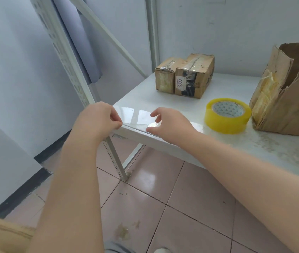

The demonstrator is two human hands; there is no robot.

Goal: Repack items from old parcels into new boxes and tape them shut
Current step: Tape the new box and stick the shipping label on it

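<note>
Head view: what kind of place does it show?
Probably a small packing or storage room: two taped cardboard parcels, a yellow tape roll and a torn open box sit on a white metal shelving unit.

Reading as I go: a white label (pixel 180 78) on the front of the right-hand small box (pixel 199 70) carries big digits turned sideways, 777, with a 9 or 6 beside them. The finer print beside them is too small to read. Dark letters printed across that box sit under tape, and I can't make them out.
</note>
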